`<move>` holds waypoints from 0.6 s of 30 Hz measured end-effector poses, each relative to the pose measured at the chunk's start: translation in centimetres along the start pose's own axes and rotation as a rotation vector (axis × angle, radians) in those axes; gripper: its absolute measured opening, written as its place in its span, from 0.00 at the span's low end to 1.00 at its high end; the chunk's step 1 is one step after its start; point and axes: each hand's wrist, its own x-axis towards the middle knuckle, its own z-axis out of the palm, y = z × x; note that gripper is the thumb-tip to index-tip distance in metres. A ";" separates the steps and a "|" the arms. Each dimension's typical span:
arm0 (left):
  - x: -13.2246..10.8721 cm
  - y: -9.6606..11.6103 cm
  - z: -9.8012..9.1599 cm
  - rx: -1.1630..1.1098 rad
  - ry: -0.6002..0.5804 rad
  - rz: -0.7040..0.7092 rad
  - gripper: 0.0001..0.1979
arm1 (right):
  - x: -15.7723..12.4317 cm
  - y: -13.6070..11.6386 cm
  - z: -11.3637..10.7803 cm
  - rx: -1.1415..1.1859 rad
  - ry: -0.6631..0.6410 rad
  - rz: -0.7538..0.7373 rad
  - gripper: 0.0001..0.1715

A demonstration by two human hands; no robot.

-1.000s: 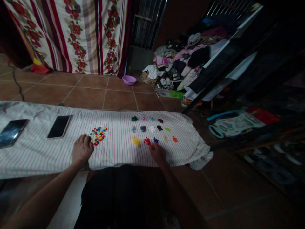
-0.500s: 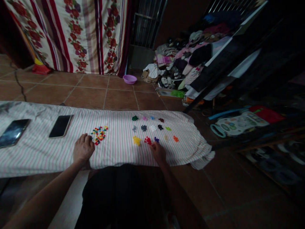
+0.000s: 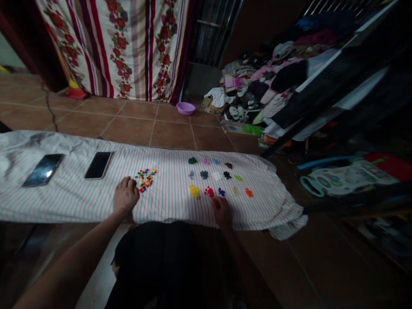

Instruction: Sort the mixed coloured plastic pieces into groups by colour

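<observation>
A striped cloth (image 3: 167, 201) lies across the tiled floor. On it a mixed heap of small coloured pieces (image 3: 146, 178) sits left of centre. Small one-colour piles are laid out to the right, among them yellow (image 3: 193, 191), red (image 3: 209, 191), blue (image 3: 221, 191) and orange (image 3: 249, 192). My left hand (image 3: 125, 195) rests curled on the cloth just left of the mixed heap, fingers closed. My right hand (image 3: 221, 209) lies just below the red and blue piles, fingers bent; what they hold is hidden.
Two dark phones (image 3: 98, 165) (image 3: 43, 170) lie on the cloth's left part. A purple bowl (image 3: 186, 108) sits on the floor behind. A heap of clothes (image 3: 254, 94) and a toy board (image 3: 344, 178) lie at the right. A flowered curtain (image 3: 128, 47) hangs at the back.
The view has swung left and slightly down. My right hand has drawn back a little from the red pile. My left hand stays beside the mixed heap.
</observation>
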 end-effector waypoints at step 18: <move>-0.1 0.1 0.4 -0.019 0.003 -0.013 0.16 | 2.7 -17.0 10.4 0.186 -0.425 -0.330 0.14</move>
